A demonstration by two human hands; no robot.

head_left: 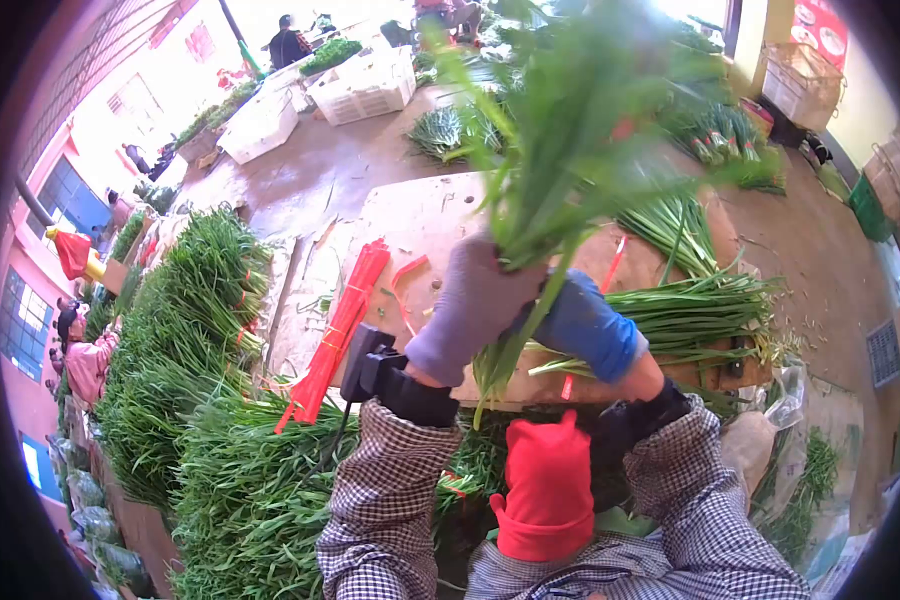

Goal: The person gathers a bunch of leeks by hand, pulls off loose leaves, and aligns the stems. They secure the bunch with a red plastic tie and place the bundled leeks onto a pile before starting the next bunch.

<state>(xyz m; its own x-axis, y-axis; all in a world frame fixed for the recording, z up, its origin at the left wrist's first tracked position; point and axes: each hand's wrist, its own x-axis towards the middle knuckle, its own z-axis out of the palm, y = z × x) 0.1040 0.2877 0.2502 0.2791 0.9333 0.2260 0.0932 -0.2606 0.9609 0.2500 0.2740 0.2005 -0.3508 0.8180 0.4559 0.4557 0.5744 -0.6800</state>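
My left hand, in a greyish glove, is closed round the lower part of a bunch of green leafy stalks. The bunch stands upright above the board and its top is blurred by motion. My right hand, in a blue glove, is just right of the left one, its fingers hidden behind the stalks and the other hand. Long green stalks lie on the board to the right. A bundle of red strips lies on the left, with a loose red strip near the right hand.
Heaped green bundles fill the left side. White crates stand at the back left, more tied bundles at the back right. A person in pink is at the far left, another person at the back. A red cloth is below my hands.
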